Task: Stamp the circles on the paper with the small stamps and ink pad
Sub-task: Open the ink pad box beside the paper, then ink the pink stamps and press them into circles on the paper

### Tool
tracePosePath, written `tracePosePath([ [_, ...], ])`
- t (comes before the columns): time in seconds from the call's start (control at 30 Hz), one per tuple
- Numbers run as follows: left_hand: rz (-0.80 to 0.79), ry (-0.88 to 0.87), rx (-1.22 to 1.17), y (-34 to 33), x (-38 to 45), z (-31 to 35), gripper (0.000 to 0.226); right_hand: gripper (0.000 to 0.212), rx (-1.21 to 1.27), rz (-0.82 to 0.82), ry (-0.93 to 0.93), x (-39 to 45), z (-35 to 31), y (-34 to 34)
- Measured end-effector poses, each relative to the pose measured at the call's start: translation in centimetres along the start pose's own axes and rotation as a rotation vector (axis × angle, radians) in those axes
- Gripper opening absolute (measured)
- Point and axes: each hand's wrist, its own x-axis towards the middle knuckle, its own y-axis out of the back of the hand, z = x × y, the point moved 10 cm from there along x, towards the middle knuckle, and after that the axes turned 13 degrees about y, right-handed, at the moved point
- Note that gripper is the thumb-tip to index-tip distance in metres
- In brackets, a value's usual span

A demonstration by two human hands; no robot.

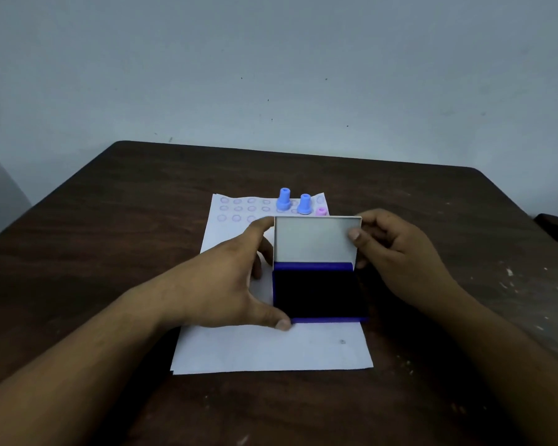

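Your L hand (226, 278) gripped the pad (319, 292) base, thumb at its front corner. R hand (397, 252) pinched the upright lid (316, 241). Stamps (284, 199) stood behind on the paper (271, 349), prob. three.

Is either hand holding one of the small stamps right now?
No: both blue plastic stamps stand untouched on the white paper, while both hands hold the open ink pad.

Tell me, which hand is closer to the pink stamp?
Right. The right hand holds the ink pad lid's far corner, just beside the pink stamp; the left hand is farther, gripping the pad's opposite side.
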Motion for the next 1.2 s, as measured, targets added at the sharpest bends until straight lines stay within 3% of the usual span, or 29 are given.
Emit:
tracePosePath([
  [0.13,0.003,0.016,0.031,-0.3,0.1,-0.4,0.14,0.01,0.024,0.056,-0.068,-0.1,0.8,0.7],
  [0.3,-0.026,0.009,0.091,-1.0,0.2,-0.6,0.134,0.008,0.002,0.028,-0.148,-0.3,1.9,1.9],
  [0.4,0.001,-0.001,0.111,-0.6,0.1,-0.8,0.112,0.008,-0.038,-0.01,-0.2,-0.4,2.9,3.2],
  [0.57,0.207,-0.067,0.187,3.5,0.0,-1.5,0.058,0.003,-0.077,0.061,-0.29,-1.0,5.4,6.9],
  [0.63,0.168,0.032,0.239,4.8,0.4,-3.7,0.071,0.003,-0.109,0.092,-0.317,-1.2,6.3,8.2],
  [0.73,-0.084,0.225,0.238,4.2,0.4,-7.4,0.102,0.007,-0.123,0.133,-0.353,-1.4,7.3,9.5],
  [0.8,-0.152,0.257,0.22,3.7,0.3,-8.2,0.109,0.009,-0.152,0.15,-0.368,-1.5,7.7,10.2],
  [1.2,-0.044,0.087,0.311,2.1,0.2,-4.6,0.119,0.02,-0.325,0.051,-0.45,-2.2,8.9,13.4],
])
